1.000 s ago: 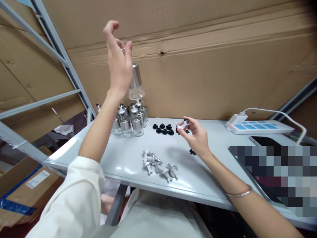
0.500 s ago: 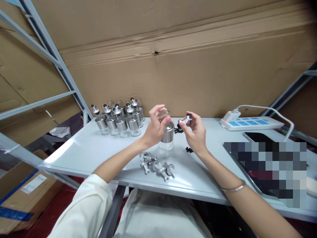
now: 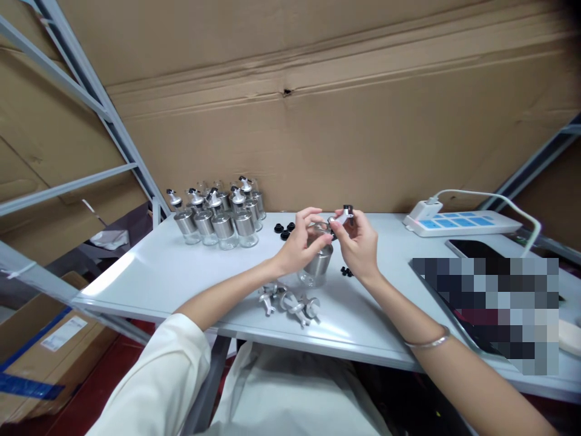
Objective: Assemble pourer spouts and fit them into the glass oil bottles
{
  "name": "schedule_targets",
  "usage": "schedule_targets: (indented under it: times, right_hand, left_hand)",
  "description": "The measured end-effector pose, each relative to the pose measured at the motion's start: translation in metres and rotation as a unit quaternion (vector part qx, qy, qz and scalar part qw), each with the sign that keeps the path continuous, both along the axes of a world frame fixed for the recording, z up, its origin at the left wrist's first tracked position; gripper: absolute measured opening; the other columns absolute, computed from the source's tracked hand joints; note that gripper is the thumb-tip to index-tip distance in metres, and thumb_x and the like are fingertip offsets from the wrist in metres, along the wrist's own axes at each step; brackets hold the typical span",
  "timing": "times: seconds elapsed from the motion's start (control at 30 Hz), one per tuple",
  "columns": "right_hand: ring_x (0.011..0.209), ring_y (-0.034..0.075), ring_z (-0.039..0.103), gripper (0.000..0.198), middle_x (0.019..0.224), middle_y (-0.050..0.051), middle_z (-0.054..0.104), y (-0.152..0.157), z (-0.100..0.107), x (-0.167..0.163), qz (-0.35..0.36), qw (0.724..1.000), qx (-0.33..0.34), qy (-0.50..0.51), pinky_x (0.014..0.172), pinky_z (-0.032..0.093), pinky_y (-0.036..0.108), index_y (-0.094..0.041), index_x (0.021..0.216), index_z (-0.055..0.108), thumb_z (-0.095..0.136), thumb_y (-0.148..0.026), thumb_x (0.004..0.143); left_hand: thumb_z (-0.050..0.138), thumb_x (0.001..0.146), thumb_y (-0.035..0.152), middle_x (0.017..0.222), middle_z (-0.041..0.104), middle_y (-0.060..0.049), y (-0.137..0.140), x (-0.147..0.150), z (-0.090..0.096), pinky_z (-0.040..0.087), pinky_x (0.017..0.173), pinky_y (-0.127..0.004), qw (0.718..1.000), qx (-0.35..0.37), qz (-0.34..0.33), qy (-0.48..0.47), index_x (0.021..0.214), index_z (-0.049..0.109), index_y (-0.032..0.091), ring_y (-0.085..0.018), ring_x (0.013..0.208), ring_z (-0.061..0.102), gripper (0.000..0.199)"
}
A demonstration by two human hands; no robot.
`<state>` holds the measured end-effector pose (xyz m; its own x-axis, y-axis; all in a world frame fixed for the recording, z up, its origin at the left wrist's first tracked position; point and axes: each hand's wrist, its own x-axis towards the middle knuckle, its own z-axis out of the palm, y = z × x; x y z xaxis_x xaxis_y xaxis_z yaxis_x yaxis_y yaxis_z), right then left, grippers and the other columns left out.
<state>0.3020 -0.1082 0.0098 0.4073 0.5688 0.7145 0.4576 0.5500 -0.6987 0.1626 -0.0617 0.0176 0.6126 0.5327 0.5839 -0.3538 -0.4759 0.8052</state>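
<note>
While fingers [image 3: 307, 214] hold a bottle [image 3: 319, 263], a carton label [image 3: 64, 333] blurs.

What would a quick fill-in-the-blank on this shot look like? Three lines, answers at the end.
1. The glass bottle is gripped by the person's own ____ hand.
2. The right hand holds a pale spout whose cap is coloured ____.
3. The cable at the power strip is coloured ____.

Missing words: left; black; white.
</note>
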Motion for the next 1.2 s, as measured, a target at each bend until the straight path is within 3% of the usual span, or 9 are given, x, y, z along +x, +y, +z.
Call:
schedule_targets:
  times: [0.2,0.37,0.47,0.67,0.83,1.03,1.2]
  right_hand:
    - [0.070,0.015,0.058,0.035,0.080,0.001,0.061,-0.005,0.012,-0.001,0.003,0.998,0.025,0.061,0.068,0.049,0.030,-0.022,0.086,0.064,0.065,-0.057,0.079]
    - [0.068,0.016,0.063,0.044,0.078,0.001,0.066,-0.008,0.021,-0.009,0.140,0.972,0.016,0.186,0.064,0.052,0.031,-0.022,0.087,0.067,0.070,-0.063,0.071]
    - [0.071,0.016,0.065,0.047,0.080,0.002,0.069,-0.008,0.023,-0.013,0.184,0.961,-0.012,0.206,0.065,0.053,0.030,-0.021,0.085,0.068,0.073,-0.065,0.066]
    - [0.079,0.019,0.066,0.050,0.091,0.005,0.073,-0.007,0.024,-0.014,0.202,0.959,-0.054,0.189,0.069,0.053,0.032,-0.022,0.087,0.070,0.076,-0.065,0.062]
    - [0.077,0.019,0.065,0.049,0.089,0.004,0.072,-0.007,0.024,-0.012,0.219,0.958,-0.082,0.166,0.067,0.053,0.032,-0.024,0.086,0.070,0.077,-0.065,0.061]
    - [0.082,0.019,0.064,0.048,0.090,0.003,0.071,-0.007,0.025,-0.010,0.219,0.961,-0.098,0.135,0.076,0.053,0.035,-0.024,0.086,0.071,0.076,-0.065,0.062]
    - [0.081,0.018,0.065,0.043,0.087,0.002,0.071,-0.005,0.022,-0.008,0.223,0.964,-0.094,0.107,0.080,0.052,0.034,-0.024,0.085,0.072,0.072,-0.063,0.068]
  left_hand:
    - [0.078,0.072,0.044,0.087,0.062,-0.003,-0.004,-0.003,0.015,0.046,0.082,-0.032,0.981,-0.131,-0.116,0.081,0.097,0.051,0.017,-0.014,0.082,0.061,0.045]
    - [0.081,0.069,0.034,0.086,0.060,-0.001,0.001,-0.003,0.017,0.045,0.084,-0.033,0.969,-0.179,-0.144,0.092,0.098,0.056,0.016,-0.013,0.080,0.059,0.041]
    - [0.082,0.067,0.026,0.090,0.061,-0.001,0.005,-0.001,0.015,0.044,0.085,-0.032,0.966,-0.198,-0.145,0.083,0.113,0.057,0.017,-0.012,0.081,0.057,0.053]
    - [0.078,0.072,0.025,0.089,0.060,-0.001,0.007,0.001,0.012,0.042,0.088,-0.033,0.967,-0.188,-0.140,0.098,0.129,0.053,0.019,-0.016,0.087,0.057,0.062]
    - [0.078,0.073,0.028,0.083,0.060,0.000,0.005,-0.001,0.014,0.044,0.084,-0.033,0.968,-0.186,-0.133,0.104,0.122,0.056,0.017,-0.015,0.083,0.057,0.054]
    - [0.078,0.073,0.032,0.090,0.063,-0.003,0.007,-0.001,0.012,0.043,0.091,-0.039,0.966,-0.176,-0.155,0.109,0.121,0.056,0.015,-0.019,0.093,0.060,0.055]
    - [0.077,0.072,0.038,0.087,0.062,-0.003,0.009,0.001,0.010,0.045,0.089,-0.038,0.969,-0.157,-0.157,0.108,0.105,0.060,0.014,-0.017,0.088,0.059,0.044]
